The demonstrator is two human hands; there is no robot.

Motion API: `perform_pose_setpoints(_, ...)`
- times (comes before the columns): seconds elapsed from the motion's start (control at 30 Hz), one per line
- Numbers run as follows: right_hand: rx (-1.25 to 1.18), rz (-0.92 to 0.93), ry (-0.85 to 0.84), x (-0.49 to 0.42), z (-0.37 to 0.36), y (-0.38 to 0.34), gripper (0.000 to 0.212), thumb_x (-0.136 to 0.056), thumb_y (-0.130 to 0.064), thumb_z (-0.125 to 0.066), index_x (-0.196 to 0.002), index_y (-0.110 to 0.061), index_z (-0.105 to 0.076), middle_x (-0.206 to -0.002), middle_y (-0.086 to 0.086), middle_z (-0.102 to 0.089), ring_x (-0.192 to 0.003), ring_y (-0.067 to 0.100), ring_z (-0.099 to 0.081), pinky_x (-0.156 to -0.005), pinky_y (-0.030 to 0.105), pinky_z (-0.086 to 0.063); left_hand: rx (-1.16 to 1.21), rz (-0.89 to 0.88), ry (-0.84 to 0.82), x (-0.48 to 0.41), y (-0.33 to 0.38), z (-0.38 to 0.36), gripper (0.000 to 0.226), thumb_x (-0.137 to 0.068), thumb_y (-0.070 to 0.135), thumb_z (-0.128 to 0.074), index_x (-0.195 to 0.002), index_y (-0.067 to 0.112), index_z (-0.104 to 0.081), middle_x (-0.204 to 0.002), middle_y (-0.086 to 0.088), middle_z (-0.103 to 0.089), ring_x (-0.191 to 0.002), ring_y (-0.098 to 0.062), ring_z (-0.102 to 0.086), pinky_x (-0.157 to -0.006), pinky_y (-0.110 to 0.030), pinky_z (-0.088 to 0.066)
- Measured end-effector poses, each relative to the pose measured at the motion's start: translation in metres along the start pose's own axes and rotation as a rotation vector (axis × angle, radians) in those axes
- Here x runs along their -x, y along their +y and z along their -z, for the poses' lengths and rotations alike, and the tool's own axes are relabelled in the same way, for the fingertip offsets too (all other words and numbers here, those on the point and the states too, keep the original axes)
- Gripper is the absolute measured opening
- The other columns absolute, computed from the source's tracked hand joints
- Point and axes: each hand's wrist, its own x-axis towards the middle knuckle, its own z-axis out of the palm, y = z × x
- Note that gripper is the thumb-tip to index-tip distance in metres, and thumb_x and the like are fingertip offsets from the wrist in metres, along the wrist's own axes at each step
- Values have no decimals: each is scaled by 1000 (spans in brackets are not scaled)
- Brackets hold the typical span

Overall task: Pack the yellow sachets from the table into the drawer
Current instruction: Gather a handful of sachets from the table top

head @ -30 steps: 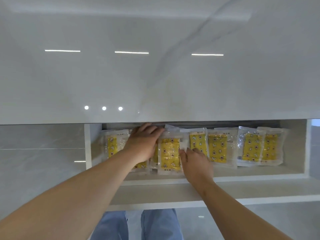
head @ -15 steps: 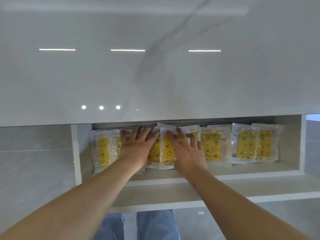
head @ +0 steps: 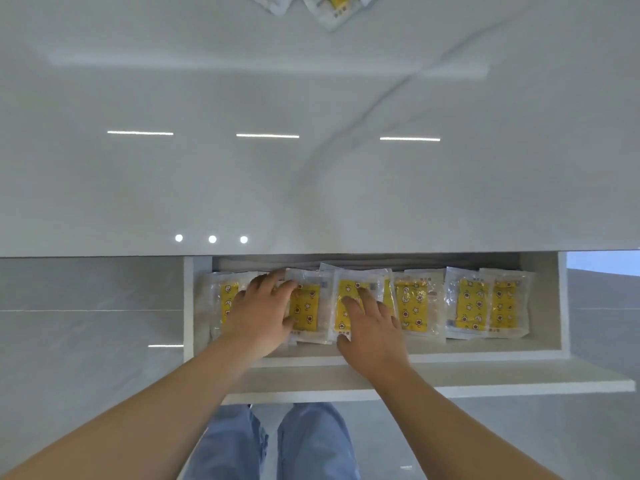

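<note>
A white drawer [head: 415, 355] stands pulled out below the glossy white table [head: 311, 168]. Several yellow sachets [head: 472, 303] in clear wrappers lie in a row across it, overlapping. My left hand [head: 263, 317] lies flat with fingers spread on the sachets at the left part of the row, partly hiding them. My right hand [head: 374, 330] rests flat on a sachet [head: 348, 289] near the middle, fingers apart. Neither hand grips anything. More sachets on the table [head: 332, 8] show at the top edge of the view, cut off.
The drawer's front panel [head: 450, 382] juts toward me below my wrists. My legs in blue trousers [head: 277, 441] stand under it. Grey floor tiles lie on both sides. The drawer's right end past the last sachet holds bare white floor.
The view has tilted up, bringing sachets on the table into sight. Both hands stay flat on the row; my right hand has slid slightly right, uncovering a sachet between the hands.
</note>
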Motion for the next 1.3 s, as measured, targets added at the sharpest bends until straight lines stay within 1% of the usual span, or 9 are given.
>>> perform_pose_setpoints(0.07,-66,15,16,16,14,-18,52,-93,-28,-47,-142,-23,-31,-151,0,-27,-136,23,-28,-110,37,-27,108,-12,61,22,-6,22,52,-93,31,-50,-142,29,-32,-148,7,-31,-133,-16,-34,-105,-30,-36)
perform_pose_setpoints(0.13,-117,44,37,32,32,-40,45,-93,-28,-47,-137,-22,-39,-142,-1,-42,-130,21,-36,-107,32,-32,225,4,104,44,-12,49,44,-94,27,-49,-136,28,-40,-142,8,-39,-127,-13,-41,-100,-28,-39)
perform_pose_setpoints(0.3,-258,107,150,75,85,-103,40,-91,-28,-47,-131,-22,-48,-133,-2,-52,-123,18,-45,-102,29,-37,404,13,226,102,-37,117,38,-95,22,-48,-133,24,-44,-135,6,-43,-118,-12,-45,-95,-22,-37)
perform_pose_setpoints(0.37,-286,146,210,89,108,-135,36,-92,-27,-47,-128,-22,-50,-130,-3,-53,-120,17,-47,-100,30,-39,410,55,279,126,-55,144,38,-95,24,-47,-133,25,-43,-135,6,-43,-118,-12,-45,-94,-22,-36)
perform_pose_setpoints(0.5,-319,202,290,104,142,-213,37,-94,-30,-45,-130,-22,-48,-134,-4,-50,-121,17,-46,-101,31,-37,377,159,381,168,-107,198,38,-95,30,-44,-133,29,-41,-137,7,-44,-117,-16,-49,-93,-28,-42)
perform_pose_setpoints(0.67,-317,231,370,121,173,-336,37,-95,-33,-44,-130,-24,-48,-135,-5,-49,-123,15,-44,-101,27,-33,393,141,453,214,-205,262,39,-95,32,-44,-133,30,-40,-137,7,-45,-120,-13,-48,-95,-27,-42)
perform_pose_setpoints(0.93,-348,265,436,140,208,-545,36,-94,-33,-46,-129,-23,-49,-135,-4,-49,-120,16,-47,-99,28,-37,331,100,544,282,-379,366,40,-93,29,-47,-133,26,-44,-137,4,-47,-124,-15,-46,-97,-25,-40)
perform_pose_setpoints(1.13,-349,278,468,110,248,-638,38,-91,-28,-46,-128,-22,-51,-133,-4,-50,-121,18,-47,-97,29,-37,348,122,627,281,-465,441,38,-94,29,-48,-132,27,-44,-134,3,-47,-120,-15,-49,-92,-24,-40)
perform_pose_setpoints(1.3,-389,278,465,54,298,-702,38,-90,-29,-48,-127,-22,-51,-132,-1,-51,-118,19,-50,-98,30,-40,359,110,651,240,-524,509,37,-93,29,-50,-130,28,-45,-133,4,-48,-118,-14,-50,-93,-25,-40)
